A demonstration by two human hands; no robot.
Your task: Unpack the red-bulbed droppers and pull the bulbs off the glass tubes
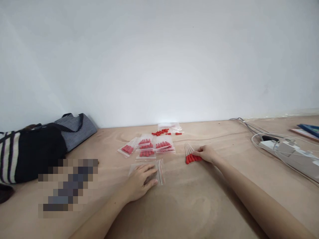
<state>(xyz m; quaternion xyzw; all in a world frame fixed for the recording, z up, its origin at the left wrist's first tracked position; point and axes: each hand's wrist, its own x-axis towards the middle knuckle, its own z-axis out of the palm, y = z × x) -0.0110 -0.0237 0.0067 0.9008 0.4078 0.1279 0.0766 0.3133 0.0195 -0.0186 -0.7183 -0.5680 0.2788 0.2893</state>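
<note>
My left hand (143, 181) lies spread on a transparent zip bag (159, 169), its fingers apart and pressing the bag to the table. The bag's red-striped seal faces right. To the right, my right hand (205, 154) pinches at the red ends of a fan of thin white sticks with red tips (191, 157). These sticks lie side by side on the table, white shafts pointing away from me. Just beyond my left hand are several zip bags (164, 146) with red-tipped pieces inside. Loose red pieces (160, 132) and white sticks (178, 130) lie farther back.
On the wooden table (179, 205), a black bag (35, 152) and a striped bag (79, 129) stand at the left, near a pixelated dark object (72, 184). A white power strip (294, 154) with cables is at the right. A white wall (159, 66) rises behind.
</note>
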